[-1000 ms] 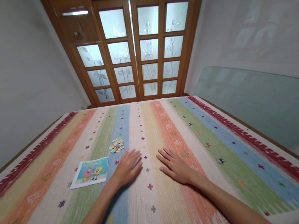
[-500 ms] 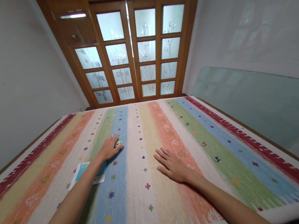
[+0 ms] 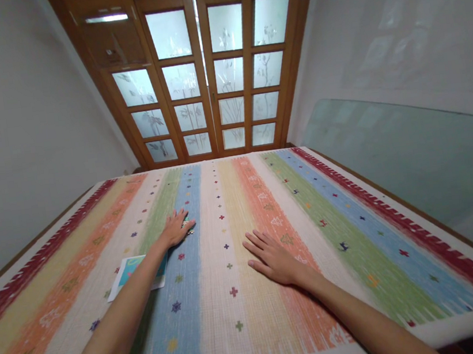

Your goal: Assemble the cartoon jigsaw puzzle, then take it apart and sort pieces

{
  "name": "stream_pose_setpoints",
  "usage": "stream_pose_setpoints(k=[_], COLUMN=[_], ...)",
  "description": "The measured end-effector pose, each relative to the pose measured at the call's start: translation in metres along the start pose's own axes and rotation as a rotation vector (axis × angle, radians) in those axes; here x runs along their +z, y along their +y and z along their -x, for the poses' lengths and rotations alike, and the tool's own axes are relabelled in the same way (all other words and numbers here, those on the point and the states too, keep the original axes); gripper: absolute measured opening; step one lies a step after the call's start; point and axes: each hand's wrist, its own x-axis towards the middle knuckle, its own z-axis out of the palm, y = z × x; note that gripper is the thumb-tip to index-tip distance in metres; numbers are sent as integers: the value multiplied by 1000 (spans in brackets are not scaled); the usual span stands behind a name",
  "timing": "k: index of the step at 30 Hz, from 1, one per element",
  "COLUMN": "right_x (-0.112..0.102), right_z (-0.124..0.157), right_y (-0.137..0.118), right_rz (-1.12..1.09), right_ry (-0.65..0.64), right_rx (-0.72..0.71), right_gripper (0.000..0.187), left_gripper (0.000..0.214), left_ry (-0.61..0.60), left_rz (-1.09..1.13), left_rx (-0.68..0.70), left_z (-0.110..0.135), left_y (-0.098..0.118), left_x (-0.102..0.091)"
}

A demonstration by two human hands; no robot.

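My left hand (image 3: 175,229) lies over some small green-and-white pieces (image 3: 189,230) on the blue stripe of the cloth. Its fingers are spread, and most of the pieces are hidden under the palm. Flat on the yellow and orange stripes rests my right hand (image 3: 272,259), fingers apart, holding nothing. A white-edged card with a turquoise picture (image 3: 129,268) lies beneath my left forearm, which covers part of it.
A striped, patterned cloth (image 3: 217,295) covers the wide surface. Wooden doors with frosted panes (image 3: 208,96) stand beyond the far edge. Pale walls rise at both sides, and a greenish glass-like panel (image 3: 395,162) leans along the right.
My left hand has shifted slightly at the small pieces, its fingers spreading a little more. The view has tilted slightly, and a dark sleeve now shows at my left arm. My right hand stays put.
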Motion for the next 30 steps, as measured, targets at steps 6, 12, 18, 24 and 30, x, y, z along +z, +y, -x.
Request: stream_pose_setpoints(k=[6, 12, 18, 24, 30], right_x=[2, 3, 2, 5, 5], right_z=[0, 0, 0, 0, 0], right_y=[1, 3, 3, 5, 10], right_rz=[-5, -19, -7, -36, -163], right_ry=[-3, 12, -4, 36, 70], right_rx=[-2, -16, -8, -5, 22], right_gripper=[58, 58, 58, 54, 59], left_gripper=[79, 69, 64, 64, 63], left_ry=[3, 53, 84, 71, 56], left_rz=[10, 20, 39, 66, 91], left_rx=[10, -57, -61, 62, 223], left_z=[-2, -8, -6, 8, 31], left_y=[7, 24, 48, 82, 115], left_x=[7, 20, 28, 40, 53])
